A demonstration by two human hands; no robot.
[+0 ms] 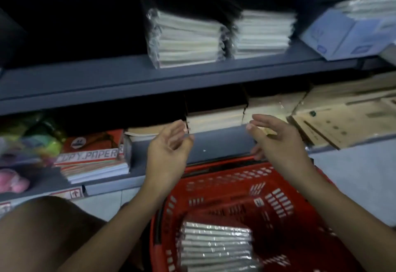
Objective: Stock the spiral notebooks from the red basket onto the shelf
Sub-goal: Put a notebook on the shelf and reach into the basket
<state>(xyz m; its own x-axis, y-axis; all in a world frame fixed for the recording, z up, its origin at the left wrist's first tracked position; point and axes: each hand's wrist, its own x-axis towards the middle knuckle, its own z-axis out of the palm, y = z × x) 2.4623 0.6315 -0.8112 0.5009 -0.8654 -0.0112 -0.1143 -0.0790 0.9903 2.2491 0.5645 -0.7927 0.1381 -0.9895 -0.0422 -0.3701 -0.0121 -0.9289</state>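
Hovering empty with fingers relaxed, the left hand [169, 143] and right hand [276, 141] flanked stacked notebooks on the lower shelf [216, 119]; wrapped spiral notebooks [216, 246] remained below them in the red basket [300, 186], unshelved.

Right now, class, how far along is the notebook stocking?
Done: notebooks already sit on the shelf. In hand: nothing; the left hand and right hand hover empty by that stack. Left: a wrapped pack lies in the basket.

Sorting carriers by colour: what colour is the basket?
Red basket, best seen in the head view.
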